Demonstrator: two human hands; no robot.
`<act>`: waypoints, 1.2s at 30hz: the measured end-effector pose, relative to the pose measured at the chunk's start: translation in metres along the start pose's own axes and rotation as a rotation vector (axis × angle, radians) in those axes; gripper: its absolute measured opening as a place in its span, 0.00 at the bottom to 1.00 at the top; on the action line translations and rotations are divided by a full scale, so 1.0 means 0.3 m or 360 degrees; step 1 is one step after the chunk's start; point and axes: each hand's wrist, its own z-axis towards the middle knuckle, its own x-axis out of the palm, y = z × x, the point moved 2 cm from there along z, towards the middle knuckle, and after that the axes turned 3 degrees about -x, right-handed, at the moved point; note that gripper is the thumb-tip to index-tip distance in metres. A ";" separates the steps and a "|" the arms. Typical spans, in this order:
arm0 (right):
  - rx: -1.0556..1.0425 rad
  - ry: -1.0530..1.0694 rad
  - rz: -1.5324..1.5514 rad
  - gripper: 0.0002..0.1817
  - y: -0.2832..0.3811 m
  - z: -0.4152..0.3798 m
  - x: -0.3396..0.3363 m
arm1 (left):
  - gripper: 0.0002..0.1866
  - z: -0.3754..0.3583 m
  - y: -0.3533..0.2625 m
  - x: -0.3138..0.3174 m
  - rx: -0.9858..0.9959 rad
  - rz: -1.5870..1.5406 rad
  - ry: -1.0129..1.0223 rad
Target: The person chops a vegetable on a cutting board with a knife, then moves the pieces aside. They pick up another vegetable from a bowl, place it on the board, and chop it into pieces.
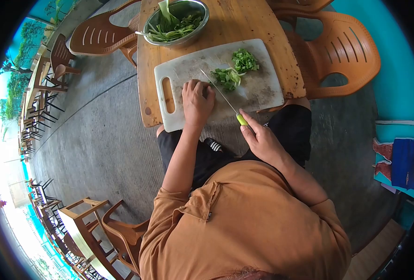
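A knife (241,120) with a lime-green handle is in my right hand (261,140). Its thin blade slants up and left across the white cutting board (183,67), beside the chopped leafy greens (225,78). My left hand (198,103) rests on the board left of the blade, fingers curled down; whatever they hold is hidden beneath them. Farther back on the board lies another small pile of cut greens (245,60).
On the wooden table (235,18), a metal bowl (203,29) of leafy greens (174,29) stands behind the board. Brown plastic chairs flank the table, one at right (347,51) and one at left (95,37). My legs are under the near edge.
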 end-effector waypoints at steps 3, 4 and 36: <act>-0.0029 -0.0005 -0.0005 0.29 -0.002 -0.004 0.003 | 0.07 0.000 0.004 -0.001 0.0012 0.0001 0.0000; -0.0034 0.0000 -0.0007 0.29 -0.008 -0.007 0.006 | 0.07 -0.001 0.008 0.001 0.0010 0.0002 -0.0005; -0.0077 -0.0040 -0.0198 0.29 -0.049 0.068 0.096 | 0.06 -0.002 0.020 -0.005 -0.0081 0.0103 0.0017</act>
